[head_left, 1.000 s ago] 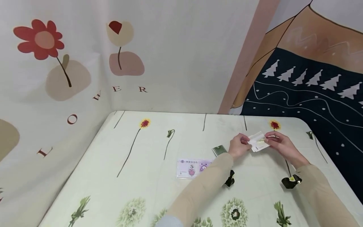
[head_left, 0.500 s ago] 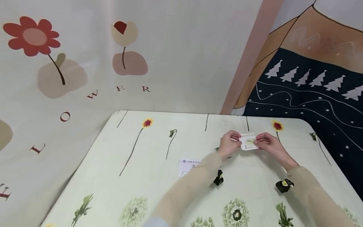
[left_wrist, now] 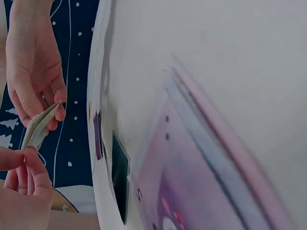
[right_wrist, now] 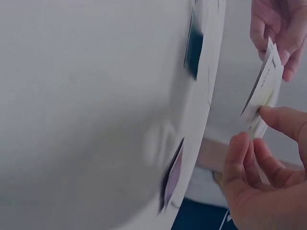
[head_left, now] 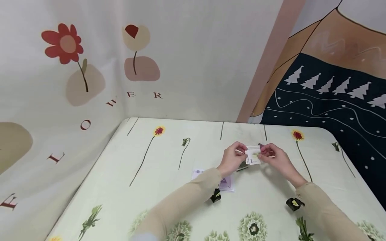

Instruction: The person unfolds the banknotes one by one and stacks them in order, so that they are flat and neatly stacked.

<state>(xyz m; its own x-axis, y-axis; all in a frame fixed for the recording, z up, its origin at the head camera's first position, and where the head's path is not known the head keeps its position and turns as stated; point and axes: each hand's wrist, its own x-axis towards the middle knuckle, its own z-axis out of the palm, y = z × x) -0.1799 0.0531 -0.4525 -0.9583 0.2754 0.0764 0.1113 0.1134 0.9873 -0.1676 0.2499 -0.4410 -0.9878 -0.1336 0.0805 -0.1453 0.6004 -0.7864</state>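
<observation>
Notes of small white paper point(head_left: 254, 156), pinched between your left hand point(head_left: 231, 161) and right hand point(head_left: 277, 160) at far right, have come leftward — near the dark-green rectangular card point(head_left: 242, 166), probably now easily reached.

Both hands point(head_left: 230, 161) point(head_left: 278, 161) and their white notes point(head_left: 253, 157) now farther left, nearer the green note point(head_left: 242, 166).

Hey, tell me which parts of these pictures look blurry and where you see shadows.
Left wrist view: the purple stack looms close and out of focus, while the held notes look crisper; right wrist view: a broad, soft shadow dims part of the tablecloth; head view: a faint shadow below the right hand.
</observation>
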